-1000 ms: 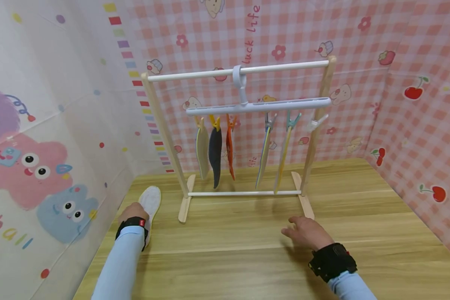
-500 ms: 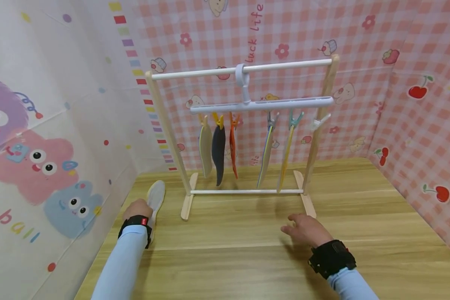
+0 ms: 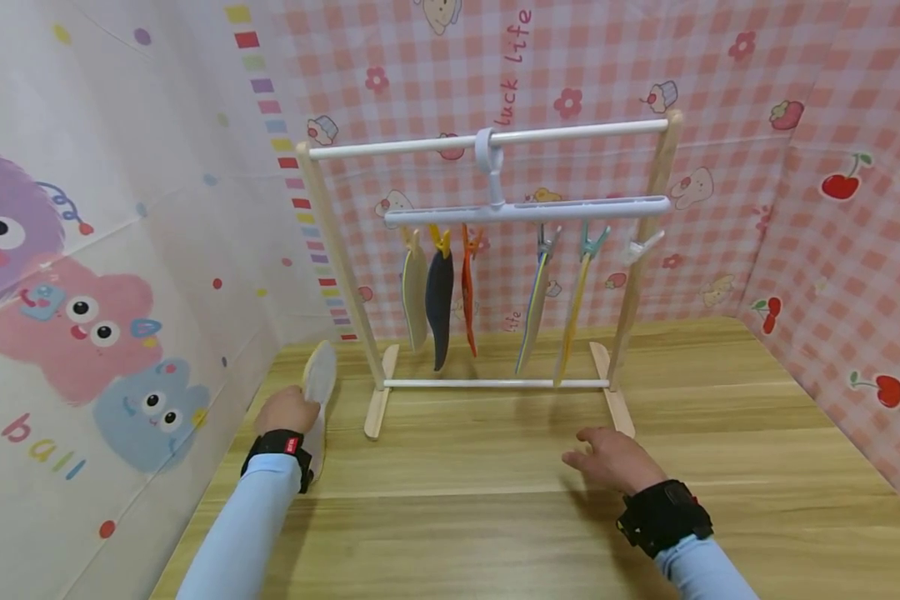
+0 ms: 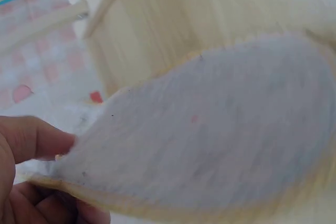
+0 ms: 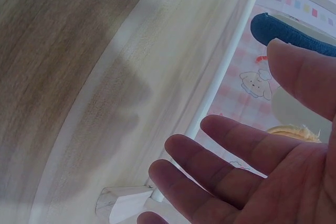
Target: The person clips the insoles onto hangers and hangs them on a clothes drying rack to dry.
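Observation:
On the left side of the table, my left hand (image 3: 288, 410) pinches a pale grey shoe insole (image 3: 320, 377) by its narrow middle. In the left wrist view the insole (image 4: 210, 129) has a yellowish edge, with the thumb on its upper face and the fingers curled beneath. It is tilted, with its far end raised. My right hand (image 3: 617, 461) hovers low over the table at the right, its fingers loosely spread and holding nothing. Several insoles, among them a dark one (image 3: 439, 300) and an orange one (image 3: 468, 300), hang from clips on a pale hanger bar (image 3: 585, 208).
A small wooden rack (image 3: 330, 250) with white rods carries the hanger in the middle. A whitish clip (image 3: 637, 248) at the bar's right end holds nothing. The wood-grain table (image 3: 450, 533) is bordered by a printed cloth (image 3: 142, 250) at left and pink checked cloth behind.
My left hand has raised and tilted the insole, which lay flatter on the table before, and shifted slightly right. My right hand has hardly moved. The head view has turned a little left.

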Available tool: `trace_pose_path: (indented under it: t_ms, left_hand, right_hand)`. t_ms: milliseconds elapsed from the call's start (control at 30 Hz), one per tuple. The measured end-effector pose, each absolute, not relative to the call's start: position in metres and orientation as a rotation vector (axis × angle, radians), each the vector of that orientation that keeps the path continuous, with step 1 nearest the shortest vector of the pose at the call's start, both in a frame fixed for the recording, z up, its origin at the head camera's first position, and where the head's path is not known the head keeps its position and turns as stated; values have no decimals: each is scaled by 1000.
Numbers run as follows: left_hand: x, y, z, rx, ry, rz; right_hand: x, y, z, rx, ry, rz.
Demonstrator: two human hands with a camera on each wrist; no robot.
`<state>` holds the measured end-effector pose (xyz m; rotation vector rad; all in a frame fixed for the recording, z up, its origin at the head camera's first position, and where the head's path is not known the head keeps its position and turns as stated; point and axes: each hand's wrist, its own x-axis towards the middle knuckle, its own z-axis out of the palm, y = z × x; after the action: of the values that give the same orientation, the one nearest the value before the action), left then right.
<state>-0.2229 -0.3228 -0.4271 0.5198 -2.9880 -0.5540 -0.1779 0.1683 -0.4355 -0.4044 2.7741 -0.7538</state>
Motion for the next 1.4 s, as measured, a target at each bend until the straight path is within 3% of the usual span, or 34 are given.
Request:
trace_pose_path:
  t_ms: [700,1400]
  left_hand:
    - [-214,-258,-398,279,-2859,-599]
    - [-199,-210,-398,13,-2742,-700]
  right_hand:
    - [-179,169,-433,-381,2766,-752]
    - [-179,170,-432,-368,2762,-781]
